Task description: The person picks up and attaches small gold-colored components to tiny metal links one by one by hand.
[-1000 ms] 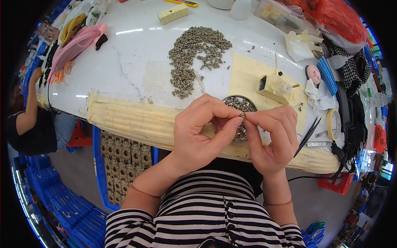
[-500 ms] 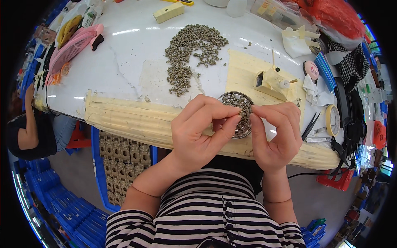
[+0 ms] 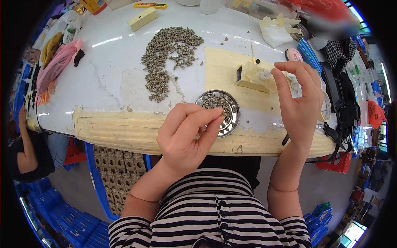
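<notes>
My left hand (image 3: pixel 186 138) is closed, thumb and forefinger pinched over a round metal dish (image 3: pixel 235 120). What it pinches is mostly hidden behind the fingertips. Inside the dish lie many small metal parts (image 3: pixel 217 101). My right hand (image 3: pixel 302 97) is raised to the right of the dish, thumb and forefinger slightly apart. Its fingertips are beside a white nozzle-like piece (image 3: pixel 264 75) that stands on a tape-covered block (image 3: pixel 250 76). Whether they touch the thin stick at that piece, I cannot make out. Beyond the dish a large pile of similar metal parts (image 3: pixel 155 62) spreads over the table.
A padded tape-wrapped edge (image 3: pixel 124 126) runs along the table front. Right of the block are a tape roll (image 3: pixel 326 106) and a blue striped packet (image 3: pixel 310 53). A pink basket-like item (image 3: pixel 56 68) stands far left. Below is a blue crate (image 3: pixel 97 182) of metal blocks.
My right hand has left the dish and moved right and away to the tape-covered block. My left hand stays pinched over the dish. The view has shifted, uncovering more of the dish.
</notes>
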The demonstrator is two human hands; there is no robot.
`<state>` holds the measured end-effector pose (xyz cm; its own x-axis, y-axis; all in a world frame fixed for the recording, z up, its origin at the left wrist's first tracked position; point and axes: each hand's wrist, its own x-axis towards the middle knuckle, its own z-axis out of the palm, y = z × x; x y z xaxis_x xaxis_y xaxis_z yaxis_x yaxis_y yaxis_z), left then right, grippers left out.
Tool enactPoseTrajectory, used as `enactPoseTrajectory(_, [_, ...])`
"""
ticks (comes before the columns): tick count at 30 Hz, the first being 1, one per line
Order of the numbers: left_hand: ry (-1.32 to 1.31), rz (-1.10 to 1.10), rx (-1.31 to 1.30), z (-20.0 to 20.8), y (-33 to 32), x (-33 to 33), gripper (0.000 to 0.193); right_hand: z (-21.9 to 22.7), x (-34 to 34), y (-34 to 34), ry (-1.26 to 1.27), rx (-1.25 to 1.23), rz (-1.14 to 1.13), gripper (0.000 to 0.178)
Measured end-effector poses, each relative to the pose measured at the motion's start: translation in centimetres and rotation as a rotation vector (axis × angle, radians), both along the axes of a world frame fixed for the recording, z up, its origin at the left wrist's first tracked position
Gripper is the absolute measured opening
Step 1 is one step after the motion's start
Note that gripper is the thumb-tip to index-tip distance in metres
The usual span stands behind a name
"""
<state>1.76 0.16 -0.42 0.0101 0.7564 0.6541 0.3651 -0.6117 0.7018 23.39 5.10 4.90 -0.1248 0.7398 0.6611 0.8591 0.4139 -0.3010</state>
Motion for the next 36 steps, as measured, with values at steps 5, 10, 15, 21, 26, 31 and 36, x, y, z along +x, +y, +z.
enactPoseTrajectory(5, [0.011,-0.002,0.005,0.0,0.0,-0.1,0.023,-0.1,-0.2,-0.4,0.002,0.069,-0.001,0.009])
enactPoseTrajectory(10, [0.003,-0.001,0.012,-0.1,-0.1,-0.1,0.024,0.1,-1.3,-2.1,0.166,0.186,-0.002,0.007])
enactPoseTrajectory(15, [0.03,-0.014,0.003,0.0,-0.1,-0.1,0.023,-1.6,-2.8,-3.9,0.569,-0.051,0.316,0.007])
enactPoseTrajectory(21, [0.074,-0.033,-0.014,0.1,-0.3,-0.3,0.02,-3.0,-4.3,-3.7,0.708,-0.153,0.407,0.011])
enactPoseTrajectory(26, [0.07,-0.034,-0.007,0.1,-0.2,-0.3,0.02,-3.1,-4.2,-3.6,0.673,-0.156,0.42,0.014])
enactPoseTrajectory(31, [0.018,0.0,-0.025,0.1,-0.3,0.1,0.025,-3.2,-4.3,-3.6,0.675,-0.162,0.432,0.014])
enactPoseTrajectory(36, [0.022,0.006,-0.026,0.1,-0.3,0.1,0.025,-3.3,-4.3,-3.4,0.661,-0.166,0.43,0.013])
